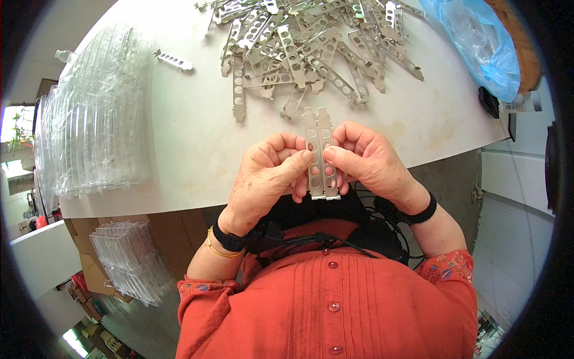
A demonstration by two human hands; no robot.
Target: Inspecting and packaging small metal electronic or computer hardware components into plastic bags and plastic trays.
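Side by side in front of me are two flat metal slot brackets with rows of round holes and bent tabs at the lower end. My left hand [272,170] pinches the left bracket [312,134] between thumb and fingers. The right bracket [325,128] is in the grip of my right hand [371,158], its thumb lying across the face. Their long edges lie close together, upright, near the table's front edge. Just beyond is a loose heap of similar brackets [292,57] on the white table [197,143].
Stacked clear plastic trays [107,113] stand on the table's left. One lone bracket [173,60] lies between them and the heap. A blue plastic bag [478,45] rests at the far right. More clear trays [128,257] sit on a cardboard box [182,236] below the table's left edge.
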